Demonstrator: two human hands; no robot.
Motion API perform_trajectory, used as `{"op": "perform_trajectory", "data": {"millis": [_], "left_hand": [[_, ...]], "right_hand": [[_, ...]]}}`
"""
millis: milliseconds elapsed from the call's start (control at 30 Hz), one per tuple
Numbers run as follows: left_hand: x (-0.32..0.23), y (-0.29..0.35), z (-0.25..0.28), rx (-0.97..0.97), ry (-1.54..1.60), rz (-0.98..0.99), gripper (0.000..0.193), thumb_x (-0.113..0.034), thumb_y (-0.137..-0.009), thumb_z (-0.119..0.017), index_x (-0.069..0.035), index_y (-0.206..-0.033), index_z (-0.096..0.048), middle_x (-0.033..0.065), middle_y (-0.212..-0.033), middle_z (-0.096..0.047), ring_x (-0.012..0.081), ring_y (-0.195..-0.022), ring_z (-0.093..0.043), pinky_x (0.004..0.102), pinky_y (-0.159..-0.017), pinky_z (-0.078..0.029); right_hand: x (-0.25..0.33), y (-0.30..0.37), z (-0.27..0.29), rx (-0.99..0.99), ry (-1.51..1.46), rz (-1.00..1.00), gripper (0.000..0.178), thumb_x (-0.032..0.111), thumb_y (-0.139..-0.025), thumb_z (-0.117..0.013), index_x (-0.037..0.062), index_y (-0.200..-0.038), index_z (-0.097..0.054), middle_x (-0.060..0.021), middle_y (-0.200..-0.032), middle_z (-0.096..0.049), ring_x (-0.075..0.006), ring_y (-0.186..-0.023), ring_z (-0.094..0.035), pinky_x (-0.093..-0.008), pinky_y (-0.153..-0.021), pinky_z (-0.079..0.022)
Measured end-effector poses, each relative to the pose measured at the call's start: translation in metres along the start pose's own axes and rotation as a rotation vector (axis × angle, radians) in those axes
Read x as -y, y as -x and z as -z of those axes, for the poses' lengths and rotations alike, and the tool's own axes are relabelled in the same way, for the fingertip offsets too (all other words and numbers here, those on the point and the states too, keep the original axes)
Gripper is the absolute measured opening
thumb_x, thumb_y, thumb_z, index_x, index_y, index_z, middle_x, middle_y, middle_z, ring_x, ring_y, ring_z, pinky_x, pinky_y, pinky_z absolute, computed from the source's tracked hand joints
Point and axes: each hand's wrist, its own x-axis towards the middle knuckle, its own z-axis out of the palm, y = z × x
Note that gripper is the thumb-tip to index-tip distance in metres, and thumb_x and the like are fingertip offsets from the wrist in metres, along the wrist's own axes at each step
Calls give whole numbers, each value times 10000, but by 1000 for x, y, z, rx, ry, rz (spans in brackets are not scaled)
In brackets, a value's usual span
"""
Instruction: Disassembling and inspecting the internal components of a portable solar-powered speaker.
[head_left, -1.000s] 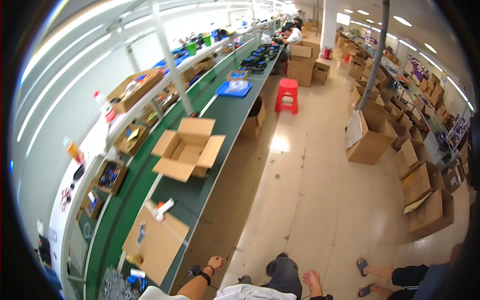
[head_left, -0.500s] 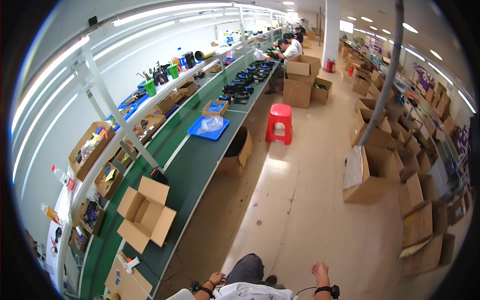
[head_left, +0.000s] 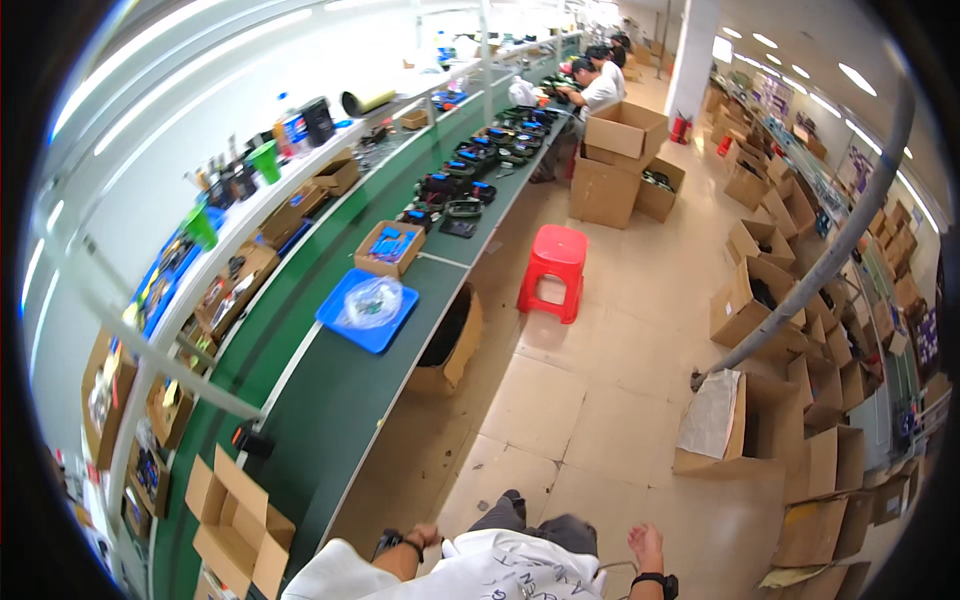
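Fingers of both hands, left hand [head_left: 428, 535] and right hand [head_left: 646, 546], hang loosely curled, empty, now farther along the green belt [head_left: 330, 400].

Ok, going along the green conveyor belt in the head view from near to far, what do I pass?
Open empty cardboard box → blue tray holding a clear plastic bag → small cardboard box of blue parts → rows of black devices → seated people working at the far end.
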Motion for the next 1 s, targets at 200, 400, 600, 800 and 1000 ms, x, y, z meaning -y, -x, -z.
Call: {"op": "perform_trajectory", "data": {"millis": [200,400,600,800,1000], "left_hand": [[-146,-130,307,-570,1237,-216,226,-215,-1008,-565,-14,-990,-667,119,-878,-726,201,-713,-700,327,-614,-562],[-218,-191,454,-526,1357,-185,225,-213,-1031,-564,-34,-1137,-651,106,-951,-730,185,-747,-706,311,-648,-559],[-165,-167,552,-864,1366,-72,207,-171,-1033,-495,-61,-1131,-639,86,-882,-710,156,-699,-683,281,-570,-524],[-62,-94,641,-1275,1496,202,267,-243,-1020,-539,-88,-1217,-630,76,-1008,-724,150,-805,-691,264,-659,-515],[-43,-111,714,-1495,1649,278,242,-228,-1036,-519,-89,-1204,-623,58,-995,-703,141,-804,-669,253,-657,-493]], "right_hand": [[126,-74,-127,-2,-47,68,189,263,-966,-584,77,-973,-618,-75,-860,-667,-222,-806,-654,-348,-722,-545],[273,-222,-273,59,-112,44,195,273,-980,-584,97,-1057,-617,-46,-935,-667,-194,-861,-649,-343,-762,-548],[478,-317,-493,322,26,136,194,265,-979,-586,88,-920,-639,-33,-800,-644,-177,-786,-631,-319,-707,-517],[639,-350,-783,447,406,413,188,291,-993,-607,107,-963,-630,-11,-819,-634,-128,-744,-601,-275,-672,-499],[648,-317,-1024,593,853,646,194,227,-994,-621,107,-1146,-617,-3,-912,-657,-102,-743,-597,-249,-646,-496]]}}
